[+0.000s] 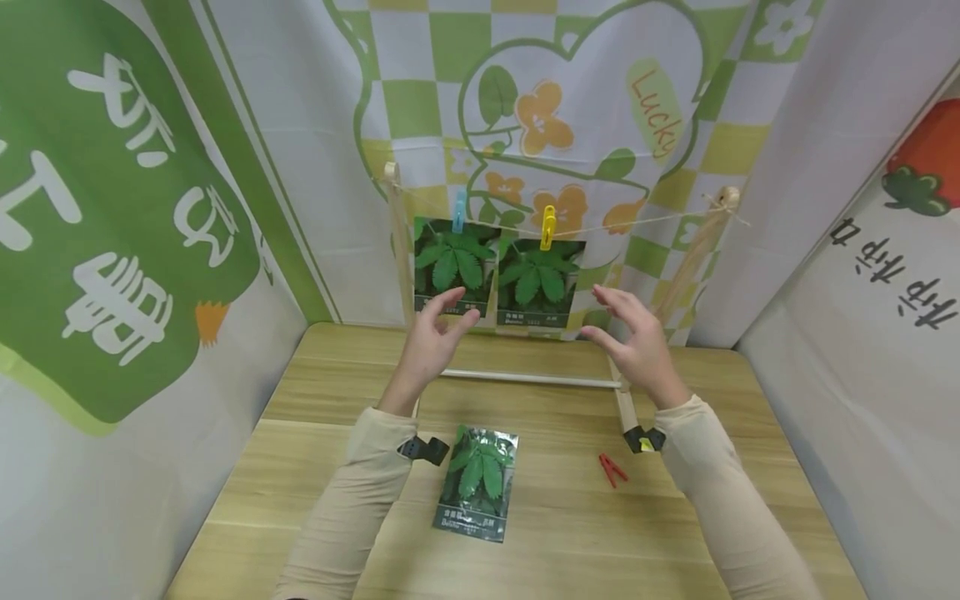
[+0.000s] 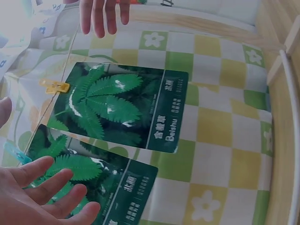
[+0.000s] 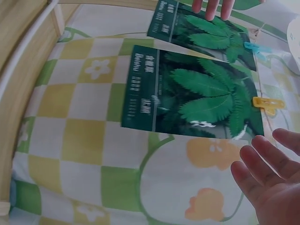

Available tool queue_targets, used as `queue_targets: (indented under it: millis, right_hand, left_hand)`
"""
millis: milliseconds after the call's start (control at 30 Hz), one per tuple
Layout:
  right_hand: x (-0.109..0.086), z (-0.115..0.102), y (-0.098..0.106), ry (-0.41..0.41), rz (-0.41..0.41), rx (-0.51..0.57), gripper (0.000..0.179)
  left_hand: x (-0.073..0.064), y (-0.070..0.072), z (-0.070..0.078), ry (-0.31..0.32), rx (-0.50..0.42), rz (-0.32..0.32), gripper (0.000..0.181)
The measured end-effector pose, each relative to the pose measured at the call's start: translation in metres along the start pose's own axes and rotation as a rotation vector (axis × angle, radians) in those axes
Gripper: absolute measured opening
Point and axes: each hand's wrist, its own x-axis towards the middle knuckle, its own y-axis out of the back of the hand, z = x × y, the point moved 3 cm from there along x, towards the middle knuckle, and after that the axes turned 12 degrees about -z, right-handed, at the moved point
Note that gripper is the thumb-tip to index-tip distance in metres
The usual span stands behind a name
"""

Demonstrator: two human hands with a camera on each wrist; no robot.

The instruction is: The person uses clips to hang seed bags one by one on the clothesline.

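Note:
Two green leaf-printed seed packets hang side by side from a string, the left packet [image 1: 455, 271] under a blue clothespin [image 1: 460, 212] and the right packet [image 1: 542, 283] under a yellow clothespin [image 1: 548, 227]. My left hand [image 1: 431, 342], fingers loosely bent, is nearest the left packet's lower part and holds nothing. My right hand [image 1: 637, 346] is held to the right of the other packet, apart from it in the right wrist view, thumb and fingers spread. A third packet [image 1: 477, 483] lies on the table, with a red clothespin [image 1: 612, 470] to its right.
The string [image 1: 637, 222] runs between two wooden posts, the left post [image 1: 400, 250] and the right post [image 1: 693, 250]. A white rod [image 1: 532, 379] spans the frame low down. Behind it hangs a checkered cloth [image 1: 408, 108]. The wooden table [image 1: 555, 542] lies beneath.

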Motion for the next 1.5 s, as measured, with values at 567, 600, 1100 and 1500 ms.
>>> queue_targets:
  millis: [567, 600, 1100, 1500]
  right_hand:
    - [-0.035, 0.026, -0.023, -0.111, 0.006, 0.012, 0.056]
    - [-0.038, 0.028, -0.024, -0.117, 0.007, 0.019, 0.056]
    - [-0.071, 0.055, -0.047, -0.205, 0.018, 0.102, 0.052]
    - [-0.103, 0.076, -0.067, -0.346, -0.030, 0.134, 0.049]
  left_hand:
    - [-0.016, -0.016, -0.038, 0.043, 0.049, -0.014, 0.066]
    - [-0.017, -0.017, -0.041, 0.048, 0.048, -0.015, 0.066]
    - [-0.034, -0.039, -0.076, 0.185, 0.075, -0.031, 0.073]
    - [-0.044, -0.054, -0.107, 0.225, 0.116, -0.011, 0.071]
